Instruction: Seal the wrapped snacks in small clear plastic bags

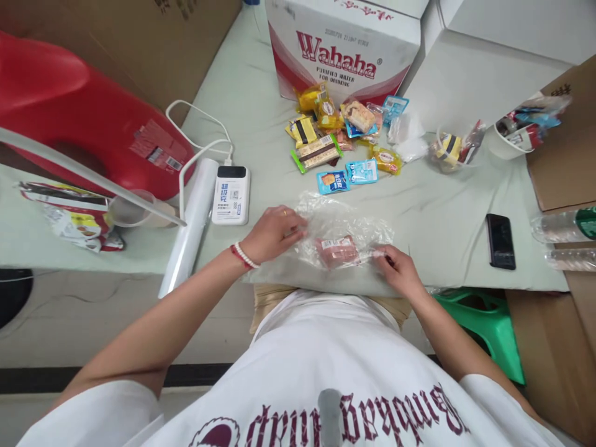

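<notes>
A clear plastic bag [347, 226] lies on the pale green table [437, 214] near its front edge, with a pinkish wrapped snack [338, 250] inside. My left hand [272, 233] pinches the bag's left edge. My right hand [395, 267] grips the bag's right edge. A pile of small snack packets [338, 139] in yellow, blue and brown wrappers lies further back, beyond the bag.
A red-and-white Wahaha box [344, 46] stands at the back. A white power bank [231, 194] and a roll of clear film [190, 223] lie left; a black phone [500, 241] and water bottles [565, 226] right. A green stool [488, 323] sits below.
</notes>
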Motion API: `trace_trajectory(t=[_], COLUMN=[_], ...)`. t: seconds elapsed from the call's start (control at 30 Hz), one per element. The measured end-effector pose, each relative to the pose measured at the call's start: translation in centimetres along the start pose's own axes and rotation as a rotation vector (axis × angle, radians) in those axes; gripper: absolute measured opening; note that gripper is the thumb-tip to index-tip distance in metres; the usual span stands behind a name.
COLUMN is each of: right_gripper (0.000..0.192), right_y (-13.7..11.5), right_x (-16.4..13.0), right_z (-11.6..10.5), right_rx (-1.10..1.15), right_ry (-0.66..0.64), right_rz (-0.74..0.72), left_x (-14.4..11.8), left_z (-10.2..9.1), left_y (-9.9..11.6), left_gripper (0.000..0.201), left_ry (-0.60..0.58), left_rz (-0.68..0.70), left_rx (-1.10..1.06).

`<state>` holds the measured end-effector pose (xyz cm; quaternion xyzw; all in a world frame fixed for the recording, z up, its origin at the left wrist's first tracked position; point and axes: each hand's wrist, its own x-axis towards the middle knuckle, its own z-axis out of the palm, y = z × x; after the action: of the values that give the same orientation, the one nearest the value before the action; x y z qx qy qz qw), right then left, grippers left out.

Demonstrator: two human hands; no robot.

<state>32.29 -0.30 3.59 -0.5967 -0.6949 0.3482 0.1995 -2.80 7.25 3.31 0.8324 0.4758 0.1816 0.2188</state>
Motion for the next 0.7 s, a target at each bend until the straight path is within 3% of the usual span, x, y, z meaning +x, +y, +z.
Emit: trace_trajectory(t=[0.07,0.17,0.23,0.3,0.33,0.37,0.43,0.5,0.57,0.63,0.7], right_gripper=[0.026,0.043,0.052,0.050,0.048,0.048,0.053,0.058,0.047,0.028,0.024], right_y=[0.3,0.3,-0.3,-1.3,-1.9,-2.4,-3.4,-3.9,-4.2,-4.3,-4.7], right_x=[0.5,1.4,2.7,4.8,6.0,7.3,9.9,12.0,13.3,13.6,12.8], right_z=[-0.3,-1.6,-2.8,-3.4,-3.2,-2.8,-1.3,0.4,1.2,1.0,0.0], right_rx=[-0.128,-0.316,-0.389,-0.419,-0.423,-0.422,-0.428,-0.449,-0.410,-0.274,-0.132], right_ry=[-0.006,0.021,0.080,0.120,0.114,0.084,-0.007,-0.088,-0.171,-0.259,-0.319], right_rz=[0.089,0.018,-0.084,-0.198,-0.246,-0.281,-0.292,-0.238,-0.141,-0.058,-0.056], left_x=[1.0,0.2,-1.4,-3.1,-3.6,-4.0,-3.9,-3.1,-2.3,-1.7,-1.7], left_z=[0.5,-0.4,-1.6,-2.2,-2.0,-1.4,0.6,3.2,5.5,6.9,7.5], left_y=[-0.6,0.0,2.0,4.9,6.4,7.8,9.6,10.1,9.6,8.9,8.4], left_gripper=[0.031,0.030,0.027,0.027,0.030,0.033,0.032,0.029,0.025,0.022,0.018], left_ry=[0.137,0.479,0.711,0.826,0.766,0.634,0.418,0.278,0.205,0.215,0.274], left_rz=[-0.152,-0.275,-0.274,-0.163,-0.037,0.123,0.317,0.329,0.281,0.235,0.194], left_rx=[0.129,0.240,0.306,0.340,0.290,0.212,0.176,0.233,0.263,0.259,0.246])
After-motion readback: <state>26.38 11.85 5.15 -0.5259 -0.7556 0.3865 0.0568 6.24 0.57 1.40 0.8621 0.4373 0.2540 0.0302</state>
